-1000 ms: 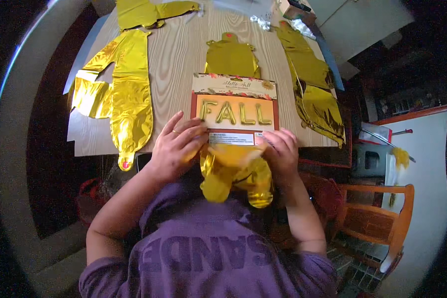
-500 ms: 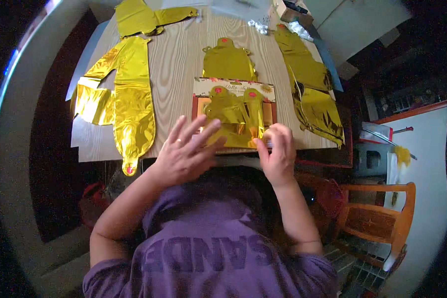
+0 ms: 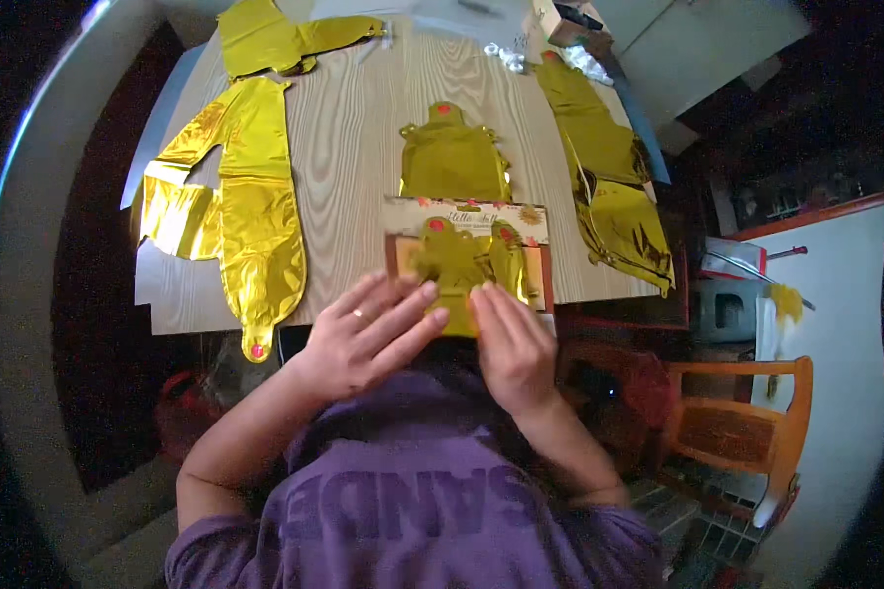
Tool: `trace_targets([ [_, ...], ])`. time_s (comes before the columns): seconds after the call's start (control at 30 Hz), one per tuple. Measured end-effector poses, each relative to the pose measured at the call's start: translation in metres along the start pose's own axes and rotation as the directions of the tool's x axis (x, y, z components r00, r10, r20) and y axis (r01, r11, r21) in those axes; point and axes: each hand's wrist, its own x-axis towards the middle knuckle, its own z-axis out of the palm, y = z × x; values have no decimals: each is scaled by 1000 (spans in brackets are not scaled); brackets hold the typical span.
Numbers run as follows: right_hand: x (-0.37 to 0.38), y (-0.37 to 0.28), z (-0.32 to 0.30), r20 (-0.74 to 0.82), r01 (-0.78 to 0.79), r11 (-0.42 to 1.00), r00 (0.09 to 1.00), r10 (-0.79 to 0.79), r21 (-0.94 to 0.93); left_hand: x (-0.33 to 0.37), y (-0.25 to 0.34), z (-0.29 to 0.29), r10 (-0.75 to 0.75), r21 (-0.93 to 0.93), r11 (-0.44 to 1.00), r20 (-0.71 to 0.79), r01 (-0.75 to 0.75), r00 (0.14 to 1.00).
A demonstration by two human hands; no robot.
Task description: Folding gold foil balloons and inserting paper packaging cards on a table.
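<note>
A flat gold foil balloon (image 3: pixel 452 257) with two red-marked tabs lies on a printed card package (image 3: pixel 393 213) at the table's near edge. My right hand (image 3: pixel 516 348) has its fingers together, pinching the foil near its lower middle. My left hand (image 3: pixel 368 339), with a ring on one finger, is spread over the foil's left side, its fingers stretched out. Whether its fingertips touch the foil is hard to tell. Just beyond the card, another gold foil balloon (image 3: pixel 452 162) lies flat, its near end hidden by the card.
More flat gold foil balloons lie at the left (image 3: pixel 260 196), the far left (image 3: pixel 265 39) and the right (image 3: pixel 619 211) of the wooden table (image 3: pixel 339 147). Crumpled white scraps (image 3: pixel 506 57) and an open box (image 3: pixel 572 22) sit far back. A wooden chair (image 3: pixel 737 422) stands right.
The card, its foil balloon and the balloon behind it have slid nearer to me. My right hand has moved left from the foil's right edge to its lower middle.
</note>
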Motion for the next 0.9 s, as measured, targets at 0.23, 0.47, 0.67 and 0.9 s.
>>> trace_targets([
  [0.23, 24, 9, -6, 276, -178, -214, 505, 818, 960, 36, -4, -5, -191, -106, 980, -236, 170, 953],
  [0.47, 13, -24, 28, 674, -125, -709, 459, 579, 694, 18, 12, 16, -45, -69, 996, 115, 53, 992],
  [0.67, 25, -37, 29, 715, -186, -725, 444, 540, 663, 8, 4, 13, -24, -41, 999, 248, 35, 969],
  [0.9, 5, 21, -2, 804, -816, -133, 502, 317, 562, 7, -35, 0, 33, -264, 964, 285, 45, 958],
])
